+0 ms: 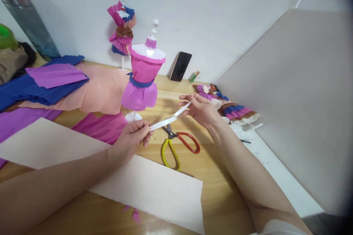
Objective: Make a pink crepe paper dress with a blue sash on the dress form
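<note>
A narrow white strip (165,122) is stretched between my two hands above the table. My left hand (135,135) pinches its left end between thumb and fingers. At the other end, my right hand (200,108) grips the strip with thumb and index finger, the other fingers loosely spread. Under the strip lie scissors (171,136) with one red and one yellow handle, blades partly hidden. Just behind my left hand stands a small mannequin (146,66) in a pink top, blue waistband and purple skirt. A long cream paper sheet (160,187) lies beneath my left forearm.
A second dressed mannequin (123,33) stands by the wall. Blue sheets (49,93) and peach paper (102,84) lie at left near a flask (30,14). A phone (181,67) and a green tube (194,76) lean on the wall. Ruffled pieces (237,112) lie right.
</note>
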The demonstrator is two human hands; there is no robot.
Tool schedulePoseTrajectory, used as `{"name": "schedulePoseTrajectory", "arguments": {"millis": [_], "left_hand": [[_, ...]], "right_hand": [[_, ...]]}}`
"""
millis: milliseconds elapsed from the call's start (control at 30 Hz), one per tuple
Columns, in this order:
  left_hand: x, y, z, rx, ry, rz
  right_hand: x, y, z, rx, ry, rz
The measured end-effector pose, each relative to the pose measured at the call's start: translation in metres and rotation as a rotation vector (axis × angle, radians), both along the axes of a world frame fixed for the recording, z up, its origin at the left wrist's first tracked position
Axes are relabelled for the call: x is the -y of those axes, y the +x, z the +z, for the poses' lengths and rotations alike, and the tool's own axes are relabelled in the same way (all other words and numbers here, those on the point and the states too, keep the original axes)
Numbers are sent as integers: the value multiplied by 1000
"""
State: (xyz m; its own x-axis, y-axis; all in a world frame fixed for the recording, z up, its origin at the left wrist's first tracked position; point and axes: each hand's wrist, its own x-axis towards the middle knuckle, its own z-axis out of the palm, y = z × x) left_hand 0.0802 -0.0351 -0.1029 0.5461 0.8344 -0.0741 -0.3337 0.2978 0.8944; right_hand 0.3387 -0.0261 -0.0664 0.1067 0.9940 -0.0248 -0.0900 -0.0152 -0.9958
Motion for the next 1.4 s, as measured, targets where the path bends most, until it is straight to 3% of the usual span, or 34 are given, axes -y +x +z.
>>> {"name": "schedulePoseTrajectory", "arguments": {"millis": [167,300,400,533,700,800,900,967,1100,1267,1400], "left_hand": [[1,-1,-1,-2,9,-38],[2,-1,-4,2,20,-37],[2,-1,-6,8,26,-18],[2,-1,-6,26,18,10],[6,-3,-4,24,81,-59],[7,-5,0,58,103,-47],[6,-5,3,97,110,-45],[7,-4,3,112,100,-60],[12,-3,2,141,60,-106],[16,-5,0,178,83,-96],[15,-6,-2,182,124,-69]], "right_hand": [[-20,11,-32,4,-94,-116],[-27,22,-40,34,-101,-165],[-25,28,-31,68,-82,-153],[-18,28,-11,121,-77,-26],[-20,27,14,493,-69,-18],[-2,17,20,669,-194,104],[39,-4,18,830,-233,189],[66,-19,10,1104,-227,312],[90,-31,-13,1345,-153,247],[86,-6,-26,1242,-116,101],[92,21,-26,823,-53,30]]}}
